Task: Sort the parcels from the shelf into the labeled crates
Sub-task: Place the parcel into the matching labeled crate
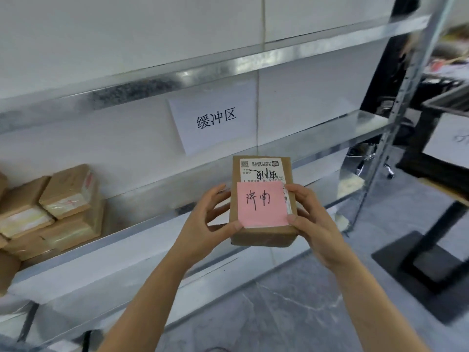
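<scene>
several steel boards of a shelf (330,133) are seen beyond both hands, spanning the view. a stack of brown parcels (63,207) is kept on one board far out to the left of the left hand (203,224), well apart from it. a white paper sign (215,118) with printed characters is seen above the hands. one brown parcel (264,237) is held up between the two hands, in front of the shelf and clear of its boards. its left edge is gripped by the left hand, fingers curled round the side and thumb laid on top; its right edge is gripped likewise by the right hand (312,219). a pink note (262,204) with handwriting is stuck on the parcel's top between the thumbs, its lower corners touched by both thumb tips. a white shipping label (261,168) is partly covered by the note, on the side away from the hands.
</scene>
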